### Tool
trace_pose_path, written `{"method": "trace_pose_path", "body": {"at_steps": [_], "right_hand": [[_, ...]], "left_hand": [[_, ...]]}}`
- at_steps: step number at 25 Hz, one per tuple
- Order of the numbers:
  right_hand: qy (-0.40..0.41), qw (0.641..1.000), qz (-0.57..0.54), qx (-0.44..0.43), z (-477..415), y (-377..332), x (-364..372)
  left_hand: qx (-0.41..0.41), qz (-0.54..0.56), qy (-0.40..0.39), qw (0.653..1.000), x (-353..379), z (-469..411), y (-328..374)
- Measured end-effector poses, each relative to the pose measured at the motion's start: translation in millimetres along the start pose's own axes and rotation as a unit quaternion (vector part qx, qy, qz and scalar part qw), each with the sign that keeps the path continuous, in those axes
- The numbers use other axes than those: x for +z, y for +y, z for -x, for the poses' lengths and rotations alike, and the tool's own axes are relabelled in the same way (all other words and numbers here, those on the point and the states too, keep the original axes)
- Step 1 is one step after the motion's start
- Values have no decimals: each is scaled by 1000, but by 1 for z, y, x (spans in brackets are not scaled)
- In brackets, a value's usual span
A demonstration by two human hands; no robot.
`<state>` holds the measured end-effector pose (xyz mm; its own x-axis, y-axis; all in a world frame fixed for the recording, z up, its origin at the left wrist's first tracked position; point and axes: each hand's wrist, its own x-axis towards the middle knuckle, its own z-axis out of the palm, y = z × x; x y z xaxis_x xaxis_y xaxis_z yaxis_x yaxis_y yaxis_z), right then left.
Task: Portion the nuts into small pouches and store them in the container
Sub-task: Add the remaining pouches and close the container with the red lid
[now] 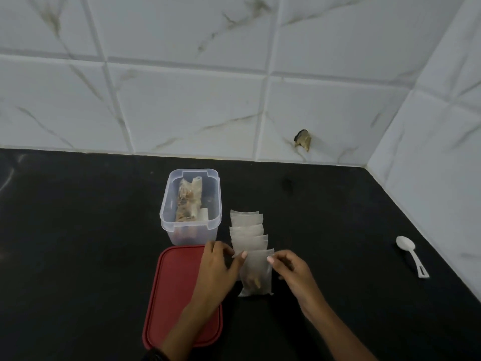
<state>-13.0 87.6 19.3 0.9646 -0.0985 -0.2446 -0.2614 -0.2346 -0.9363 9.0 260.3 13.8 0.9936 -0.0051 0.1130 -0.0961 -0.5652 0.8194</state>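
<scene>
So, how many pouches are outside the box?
4: three translucent pouches beside the clear plastic box, one nut-filled pouch pinched by left hand and right hand. More may hide.

dim, soft, slightly blurry wide-angle view (tile lines bow at edges).

Black, matt tabletop (78,230), running back to a corner at the far right. Behind it, back wall (182,105) of large white tiles veined in grey-brown, with pale grout lines. On the right, side wall (429,152) of the same tiles, meeting the back wall at the corner. Low on the back wall, just above the tabletop, a broken patch (302,140), dark and brownish, ragged in outline. Toward the right of the tabletop, a white plastic spoon (413,257), lying flat, bowl toward the wall, slot at the near end of the handle.
</scene>
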Motion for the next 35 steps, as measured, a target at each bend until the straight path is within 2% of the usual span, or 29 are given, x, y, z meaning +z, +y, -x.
{"method": "trace_pose_path", "body": {"at_steps": [3, 6, 9, 12, 17, 22, 28, 31, 35], "right_hand": [[11, 999, -31, -9, 6, 1, 6], [43, 997, -61, -23, 6, -1, 11], [58, 994, -88, -24, -1, -8, 14], [55, 996, -71, 5, -11, -11, 16], [51, 998, -36, 6, -5, -14, 10], [37, 997, -13, -72, -2, -53, -2], [39, 986, -32, -157, -49, -107, 21], [23, 984, -40, -172, -77, -129, 42], [-18, 985, 3, -174, -115, -150, 69]], "left_hand": [[-7, 1, -29, 1000, 2, 5, -2], [-16, 44, 4, 999, 6, 6, 2], [-80, 107, 27, 991, 8, 2, 12], [-126, 150, 33, 980, 7, -2, 16], [-128, 183, 50, 973, 6, 3, 22], [-80, 219, 65, 970, -16, -12, 43], [-78, 256, 95, 959, -60, -71, 56], [-78, 264, 106, 955, -81, -95, 48], [-94, 256, 153, 950, -97, -125, 31]]}}
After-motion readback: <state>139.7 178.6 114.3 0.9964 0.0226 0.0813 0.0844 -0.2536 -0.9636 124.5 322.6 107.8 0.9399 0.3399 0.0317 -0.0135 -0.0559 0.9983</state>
